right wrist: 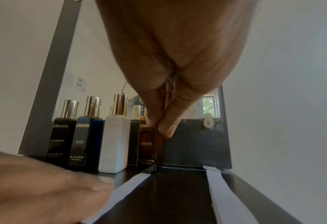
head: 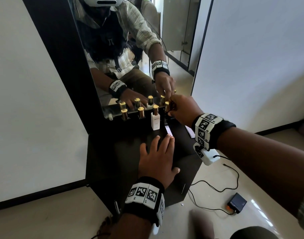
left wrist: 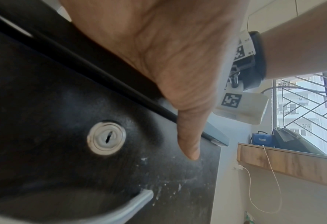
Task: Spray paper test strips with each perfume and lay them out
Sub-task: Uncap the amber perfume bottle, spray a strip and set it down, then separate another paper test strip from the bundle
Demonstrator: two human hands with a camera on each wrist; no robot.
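Note:
Four gold-capped perfume bottles stand in a row before the mirror: black FOUNDER [right wrist: 62, 136], blue BLEU [right wrist: 86, 136], a white bottle [head: 155, 120] [right wrist: 115, 142] and the amber OMBRE bottle [right wrist: 149, 147] [head: 167, 106]. My right hand [head: 179, 110] [right wrist: 159, 125] pinches the amber bottle near its top, and the bottle stands on the cabinet. My left hand [head: 158, 156] [left wrist: 168, 53] lies flat on the black cabinet top [head: 123, 152], fingertips on a white paper strip [head: 168, 131] [right wrist: 128, 191]. A second strip [right wrist: 222, 195] [head: 190, 132] lies to the right.
The mirror [head: 130, 49] rises just behind the bottles and doubles them. The cabinet front has a lock [left wrist: 106, 138] and a metal handle [left wrist: 132, 207]. On the floor at the right lie a black cable [head: 213, 185] and a small black box [head: 237, 203].

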